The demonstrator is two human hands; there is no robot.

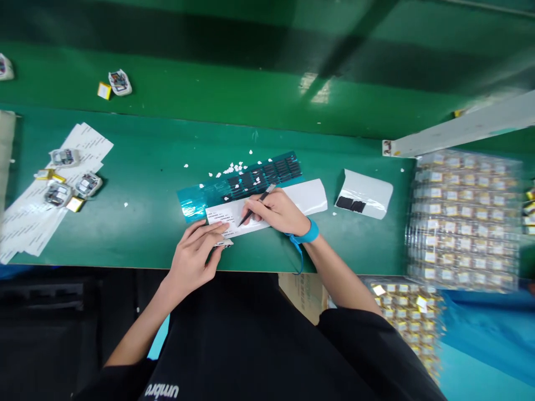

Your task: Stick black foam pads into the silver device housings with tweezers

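Observation:
My right hand (281,213), with a blue wrist strap (309,231), is closed around black tweezers (257,204). Their tip points down at a white label sheet (221,214) with rows of small printed labels. My left hand (196,253) pinches a small white-cased electronic unit (224,243) at the sheet's near edge, mostly hidden by the fingers. Its fingertips rest over the left end of the label sheet. Behind that sheet lies a blue film strip (192,201) bearing black pads (261,177), partly covered by the sheet.
Tiny white pieces (234,168) are scattered behind the film. A white backing sheet (370,192) with black pads lies right. Stacked clear trays (463,223) stand at far right, below a white post (460,125). Left are open white units (58,194) on label sheets (29,223).

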